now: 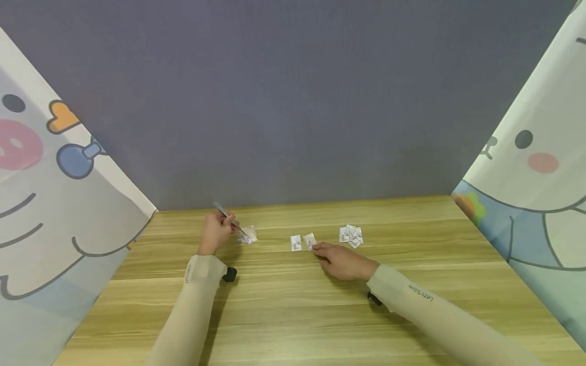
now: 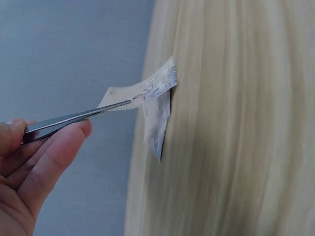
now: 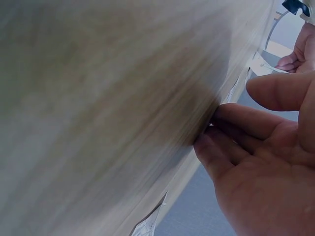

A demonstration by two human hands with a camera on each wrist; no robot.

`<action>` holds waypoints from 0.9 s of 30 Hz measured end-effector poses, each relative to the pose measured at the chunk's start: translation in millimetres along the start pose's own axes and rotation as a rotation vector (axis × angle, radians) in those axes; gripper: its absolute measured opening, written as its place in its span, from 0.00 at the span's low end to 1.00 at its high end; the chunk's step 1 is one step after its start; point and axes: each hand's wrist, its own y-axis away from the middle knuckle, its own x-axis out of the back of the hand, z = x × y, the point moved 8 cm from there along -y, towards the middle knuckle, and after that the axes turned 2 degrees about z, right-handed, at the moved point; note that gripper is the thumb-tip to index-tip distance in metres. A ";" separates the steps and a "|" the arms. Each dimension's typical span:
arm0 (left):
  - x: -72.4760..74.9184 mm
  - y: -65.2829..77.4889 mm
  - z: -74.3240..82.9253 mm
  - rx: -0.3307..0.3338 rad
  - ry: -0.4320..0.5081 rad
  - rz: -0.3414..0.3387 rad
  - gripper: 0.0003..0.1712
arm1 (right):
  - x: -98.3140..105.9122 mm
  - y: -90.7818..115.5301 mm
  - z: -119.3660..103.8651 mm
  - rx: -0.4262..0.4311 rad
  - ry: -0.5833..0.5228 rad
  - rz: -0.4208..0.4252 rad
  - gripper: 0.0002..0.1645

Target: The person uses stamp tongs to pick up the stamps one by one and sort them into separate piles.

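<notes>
My left hand (image 1: 214, 233) grips metal tweezers (image 2: 74, 121) between thumb and fingers. The tweezer tips lie against a small white sachet with serrated ends (image 2: 142, 89), which overlaps a second sachet (image 2: 157, 123) under it in the left wrist view. Farther right, my right hand (image 1: 344, 261) reaches in with its fingertips on the table at the near edge of a single sachet (image 1: 310, 240). Its thumb (image 3: 275, 91) stands apart from the fingers in the right wrist view. Another sachet (image 1: 296, 243) lies flat just left of that one.
A loose group of several overlapping sachets (image 1: 351, 235) lies right of centre on the wooden table (image 1: 284, 310). A grey panel (image 1: 293, 101) rises behind the table, and cartoon-printed sheets (image 1: 526, 218) stand at both sides.
</notes>
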 end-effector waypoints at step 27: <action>18.9 -0.7 7.6 -0.118 -0.290 0.175 0.12 | 3.5 -1.7 -3.3 -0.046 -0.022 0.006 0.25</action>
